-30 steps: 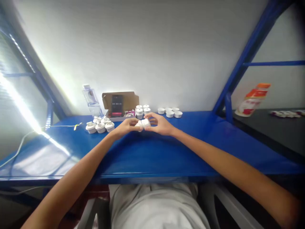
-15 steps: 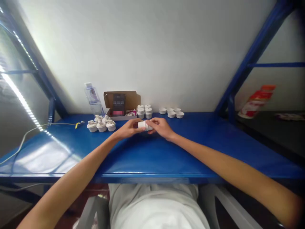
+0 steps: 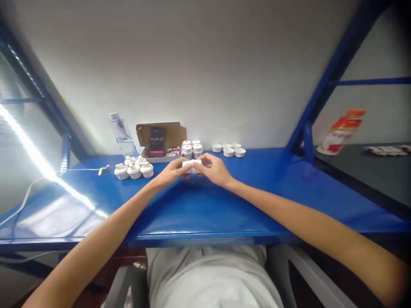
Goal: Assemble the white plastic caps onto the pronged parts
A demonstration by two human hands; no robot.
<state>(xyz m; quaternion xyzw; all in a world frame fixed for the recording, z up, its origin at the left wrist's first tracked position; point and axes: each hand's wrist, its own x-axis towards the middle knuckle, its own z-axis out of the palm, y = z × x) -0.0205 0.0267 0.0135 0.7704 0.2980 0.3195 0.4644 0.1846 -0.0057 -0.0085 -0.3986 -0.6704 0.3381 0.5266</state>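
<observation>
A small white round plastic fitting [image 3: 192, 166] is held up over the middle of the table, between the fingertips of both hands. My left hand [image 3: 175, 169] pinches its left side, and my right hand [image 3: 215, 169] grips its right side, thumb along the near face. Fingers cover both of its ends. Just behind stand several stacked white round fittings [image 3: 192, 149]. To the right of these sit several open white cups [image 3: 228, 151]. At the left is a group of white fittings with raised tops [image 3: 134, 167].
An open cardboard box [image 3: 175, 129] with a dark phone-like device [image 3: 157, 140] stands at the back, beside a clear bottle [image 3: 122, 134]. A white cable [image 3: 80, 169] crosses the blue table [image 3: 205, 209] at left. An orange-capped bottle [image 3: 341, 133] stands at right.
The fitting between my hands has turned and now shows a shorter, wider side. My fingers have shifted on it, and the right hand has come slightly closer to the left. The view has shifted slightly.
</observation>
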